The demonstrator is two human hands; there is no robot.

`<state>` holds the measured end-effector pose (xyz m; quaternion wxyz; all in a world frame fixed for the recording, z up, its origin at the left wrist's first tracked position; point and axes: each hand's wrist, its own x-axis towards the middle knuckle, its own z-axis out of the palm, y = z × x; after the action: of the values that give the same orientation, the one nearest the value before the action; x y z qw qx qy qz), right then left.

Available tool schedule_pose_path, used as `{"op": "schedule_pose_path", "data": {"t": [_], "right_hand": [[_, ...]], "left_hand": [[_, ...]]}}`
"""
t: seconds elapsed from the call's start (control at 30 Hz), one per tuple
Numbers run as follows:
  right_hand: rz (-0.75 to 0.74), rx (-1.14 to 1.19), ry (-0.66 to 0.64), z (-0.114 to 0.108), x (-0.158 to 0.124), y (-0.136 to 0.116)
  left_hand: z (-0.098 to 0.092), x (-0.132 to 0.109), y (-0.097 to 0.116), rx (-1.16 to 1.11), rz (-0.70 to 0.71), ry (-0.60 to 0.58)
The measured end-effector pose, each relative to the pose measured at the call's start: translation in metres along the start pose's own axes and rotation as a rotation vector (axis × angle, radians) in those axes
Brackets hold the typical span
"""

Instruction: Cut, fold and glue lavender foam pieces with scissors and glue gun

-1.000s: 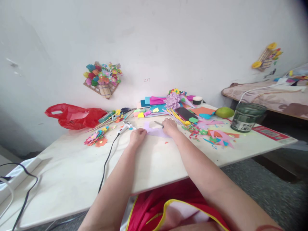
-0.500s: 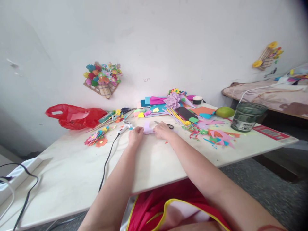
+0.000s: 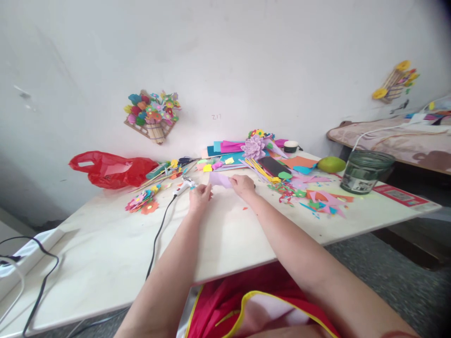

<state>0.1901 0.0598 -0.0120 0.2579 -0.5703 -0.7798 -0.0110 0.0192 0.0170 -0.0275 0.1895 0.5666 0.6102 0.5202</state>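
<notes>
A small lilac paper piece (image 3: 219, 180) is held just above the pale table (image 3: 105, 253) between both hands. My left hand (image 3: 199, 195) pinches its left edge with closed fingers. My right hand (image 3: 242, 185) grips its right edge, fingers curled. A white glue gun (image 3: 182, 187) with a black cord (image 3: 155, 244) lies just left of my left hand. The scissors seen a moment ago are hidden behind my right hand.
Coloured paper sheets, a lilac paper flower (image 3: 252, 146) and scraps (image 3: 317, 199) crowd the far and right side. A red plastic bag (image 3: 112, 169), small paper flowers (image 3: 143, 204), a green fruit (image 3: 330, 164) and a glass jar (image 3: 366, 171) also stand there. A bed lies at right.
My right hand let go of the scissors and moved left onto the lilac paper. Both hands then lifted the paper off the table.
</notes>
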Motion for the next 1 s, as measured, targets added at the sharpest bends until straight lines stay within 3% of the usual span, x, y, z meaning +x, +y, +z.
{"op": "schedule_pose_path", "data": {"t": [0.13,0.27,0.63,1.0], "right_hand": [[-0.216,0.006,0.024,0.0,-0.004,-0.007],[-0.446,-0.068,0.004,-0.001,-0.006,-0.015],[-0.644,-0.143,0.078,-0.002,-0.008,-0.016],[-0.675,-0.121,0.094,0.002,-0.009,-0.018]], "left_hand": [[0.0,-0.003,0.01,-0.222,-0.215,-0.141],[-0.003,-0.003,0.012,-0.457,-0.394,-0.145],[-0.007,0.001,0.003,-0.702,-0.413,-0.074],[-0.007,0.007,-0.004,-0.806,-0.413,0.105]]}}
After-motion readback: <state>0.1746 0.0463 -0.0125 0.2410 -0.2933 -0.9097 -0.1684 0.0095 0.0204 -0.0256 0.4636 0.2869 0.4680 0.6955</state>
